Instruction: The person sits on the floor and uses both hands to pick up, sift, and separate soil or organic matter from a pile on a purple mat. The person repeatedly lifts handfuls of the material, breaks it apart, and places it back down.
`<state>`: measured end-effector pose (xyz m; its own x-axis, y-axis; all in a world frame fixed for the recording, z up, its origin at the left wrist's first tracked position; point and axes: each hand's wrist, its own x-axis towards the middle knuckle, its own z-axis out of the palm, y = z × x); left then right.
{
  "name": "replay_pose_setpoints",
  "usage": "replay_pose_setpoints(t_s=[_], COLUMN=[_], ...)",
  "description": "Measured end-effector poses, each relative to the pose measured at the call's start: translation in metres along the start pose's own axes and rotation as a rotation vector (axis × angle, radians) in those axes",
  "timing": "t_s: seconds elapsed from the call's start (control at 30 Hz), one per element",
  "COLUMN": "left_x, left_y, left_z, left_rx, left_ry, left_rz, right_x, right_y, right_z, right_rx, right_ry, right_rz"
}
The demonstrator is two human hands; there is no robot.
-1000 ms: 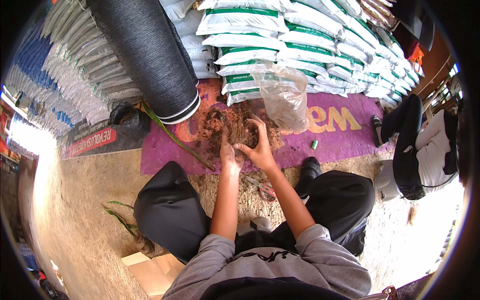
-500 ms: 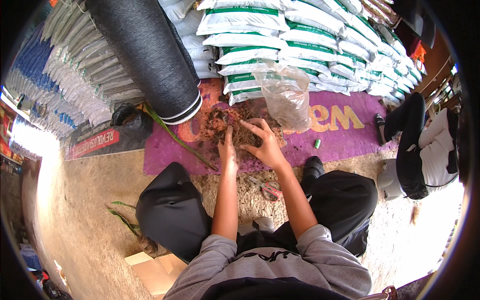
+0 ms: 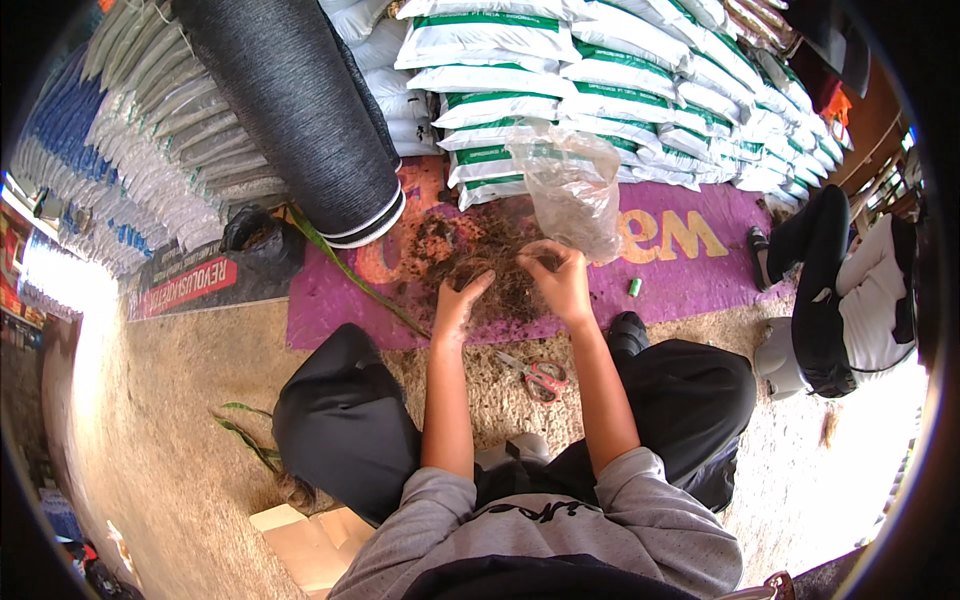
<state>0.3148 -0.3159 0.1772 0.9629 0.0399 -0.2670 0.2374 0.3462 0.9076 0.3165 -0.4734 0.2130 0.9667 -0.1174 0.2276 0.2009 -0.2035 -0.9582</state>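
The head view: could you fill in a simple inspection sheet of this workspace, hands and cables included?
Surface: purple printed sheet on a rough floor.
Job's things: loose dark soil with fibres, spread on the sheet.
Clutter: red-handled scissors, long green leaf, small green cylinder, clear plastic bag.
Grippers: bare left hand and right hand, apart, at the soil; whether either grips fibres is unclear.
Cables: nothing seen.
Surroundings: stacked white-and-green sacks, large black roll, another person at right.
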Motion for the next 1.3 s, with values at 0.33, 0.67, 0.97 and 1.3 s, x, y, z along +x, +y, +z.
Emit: replay_pose_setpoints(t_s=[0.33, 0.67, 0.97, 1.3], left_x=[0.015, 0.013, 0.004, 0.004], left_y=[-0.012, -0.015, -0.01, -0.009], left_z=[-0.032, -0.005, 0.012, 0.01], left_rx=[0.105, 0.168, 0.312, 0.276], left_ry=[0.233, 0.264, 0.134, 0.111], left_rz=[-0.05, 0.112, 0.384, 0.334], right_x=[0.026, 0.0, -0.009, -0.002], right_y=[-0.014, 0.001, 0.003, 0.007], right_z=[-0.069, 0.014, 0.023, 0.021], right_rx=[0.29, -0.061, -0.191, -0.145], right_ry=[0.301, 0.067, -0.107, -0.033], right_rz=[-0.063, -0.019, -0.088, -0.022])
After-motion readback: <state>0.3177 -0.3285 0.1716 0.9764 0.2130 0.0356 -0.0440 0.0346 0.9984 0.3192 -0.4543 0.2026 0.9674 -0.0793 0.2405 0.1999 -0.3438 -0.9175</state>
